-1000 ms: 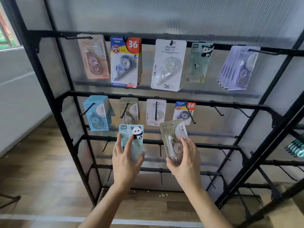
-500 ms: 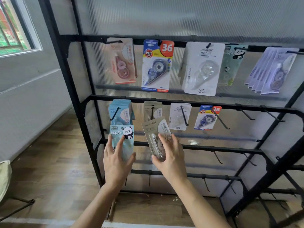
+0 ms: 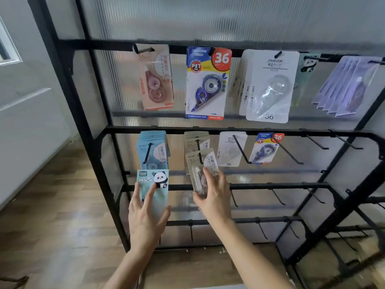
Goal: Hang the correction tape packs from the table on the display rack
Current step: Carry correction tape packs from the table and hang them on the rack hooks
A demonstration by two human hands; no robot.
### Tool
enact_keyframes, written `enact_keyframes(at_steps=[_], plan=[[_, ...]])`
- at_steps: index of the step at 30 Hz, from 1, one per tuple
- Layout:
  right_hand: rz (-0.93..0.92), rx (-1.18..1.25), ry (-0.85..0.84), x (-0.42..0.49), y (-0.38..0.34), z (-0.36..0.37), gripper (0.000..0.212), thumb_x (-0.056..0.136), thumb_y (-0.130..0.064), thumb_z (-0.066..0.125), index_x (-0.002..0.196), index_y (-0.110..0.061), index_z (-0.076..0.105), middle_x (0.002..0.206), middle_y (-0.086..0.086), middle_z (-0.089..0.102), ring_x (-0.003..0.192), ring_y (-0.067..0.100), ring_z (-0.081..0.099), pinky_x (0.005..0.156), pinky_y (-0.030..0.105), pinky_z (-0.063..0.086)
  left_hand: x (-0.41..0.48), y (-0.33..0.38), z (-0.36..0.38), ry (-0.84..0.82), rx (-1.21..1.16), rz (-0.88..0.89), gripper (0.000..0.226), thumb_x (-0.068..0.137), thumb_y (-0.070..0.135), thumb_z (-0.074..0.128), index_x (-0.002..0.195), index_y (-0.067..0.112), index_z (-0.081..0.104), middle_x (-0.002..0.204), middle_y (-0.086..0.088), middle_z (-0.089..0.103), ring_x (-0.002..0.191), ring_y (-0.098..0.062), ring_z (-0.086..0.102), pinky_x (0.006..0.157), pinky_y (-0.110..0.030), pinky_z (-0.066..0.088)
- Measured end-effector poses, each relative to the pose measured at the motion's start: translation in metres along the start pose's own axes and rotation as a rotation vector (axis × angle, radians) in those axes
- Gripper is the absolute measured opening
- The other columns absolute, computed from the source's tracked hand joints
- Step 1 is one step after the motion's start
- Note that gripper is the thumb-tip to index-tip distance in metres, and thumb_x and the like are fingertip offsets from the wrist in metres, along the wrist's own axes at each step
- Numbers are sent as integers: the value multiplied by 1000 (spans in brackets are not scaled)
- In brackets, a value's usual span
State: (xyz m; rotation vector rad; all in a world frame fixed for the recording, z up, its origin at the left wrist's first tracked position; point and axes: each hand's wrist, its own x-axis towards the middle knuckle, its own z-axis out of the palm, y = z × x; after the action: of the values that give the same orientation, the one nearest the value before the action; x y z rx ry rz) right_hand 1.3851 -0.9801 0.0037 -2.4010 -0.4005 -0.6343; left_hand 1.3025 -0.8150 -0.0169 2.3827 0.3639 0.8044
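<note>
My right hand (image 3: 214,197) grips a beige correction tape pack (image 3: 201,165) by its lower half. The pack's top hole sits on the tip of the second-row hook that carries several matching beige packs (image 3: 195,140). My left hand (image 3: 145,215) holds a pale blue panda pack (image 3: 153,182) upright, thumb on its right edge, just below the stack of blue packs (image 3: 153,147). Both hands are in front of the black display rack (image 3: 229,130).
The top row carries a pink pack (image 3: 156,80), a blue "36" pack (image 3: 208,82), white packs (image 3: 268,86), a panda pack (image 3: 308,67) and lilac packs (image 3: 350,88). Second-row hooks at right (image 3: 316,141) and the lower rows are bare. Wooden floor lies below.
My right hand has carried the beige pack up and left onto the hook tip with the matching packs. My left hand and the panda pack kept their place; my head moved closer.
</note>
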Motion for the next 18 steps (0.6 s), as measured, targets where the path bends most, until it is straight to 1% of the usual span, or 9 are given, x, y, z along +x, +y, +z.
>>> enact_keyframes(at_steps=[2, 5, 8, 11, 13, 15, 18], plan=[[27, 4, -13, 17, -1, 10, 86, 59, -26, 89, 133, -16, 46, 130, 33, 48, 109, 48, 55, 83, 52, 51, 2, -3, 1, -9, -12, 1, 77, 73, 33, 81, 140, 23, 46, 155, -16, 22, 135, -41, 31, 101, -57, 37], [80, 17, -48, 41, -2, 24, 81, 71, -30, 82, 141, -15, 43, 141, 33, 37, 123, 50, 43, 96, 55, 42, 7, -9, 0, -24, -15, -6, 75, 75, 34, 78, 141, 26, 43, 156, -13, 19, 137, -39, 29, 103, -55, 35], [102, -37, -156, 62, 3, 32, 84, 81, -38, 72, 150, -22, 26, 150, 26, 23, 134, 43, 32, 105, 49, 37, 14, -15, 1, -41, -21, 5, 75, 76, 34, 77, 142, 29, 42, 157, -11, 17, 138, -37, 28, 104, -54, 34], [94, -80, -216, 79, 8, 34, 84, 86, -41, 66, 151, -27, 16, 155, 20, 12, 138, 37, 25, 109, 44, 33, 20, -19, 6, -46, -21, 28, 76, 73, 31, 80, 140, 27, 44, 155, -14, 20, 136, -40, 31, 101, -57, 36], [94, -97, -256, 86, 9, 33, 82, 88, -40, 63, 152, -30, 11, 157, 17, 5, 141, 35, 20, 112, 43, 28, 22, -17, 9, -60, -21, 23, 78, 72, 29, 81, 141, 27, 44, 156, -14, 19, 136, -41, 30, 99, -58, 37], [66, -109, -270, 88, 11, 33, 82, 89, -38, 62, 152, -30, 10, 157, 17, 3, 142, 35, 18, 114, 45, 28, 23, -15, 13, -66, -28, 39, 79, 71, 29, 82, 140, 27, 44, 155, -14, 21, 134, -41, 31, 97, -59, 39], [6, -121, -255, 80, 18, 28, 81, 87, -38, 65, 151, -27, 17, 156, 18, 12, 140, 36, 25, 110, 48, 35, 21, -12, 21, -71, -43, 85, 80, 68, 27, 85, 138, 26, 47, 153, -16, 26, 129, -43, 38, 93, -58, 42]])
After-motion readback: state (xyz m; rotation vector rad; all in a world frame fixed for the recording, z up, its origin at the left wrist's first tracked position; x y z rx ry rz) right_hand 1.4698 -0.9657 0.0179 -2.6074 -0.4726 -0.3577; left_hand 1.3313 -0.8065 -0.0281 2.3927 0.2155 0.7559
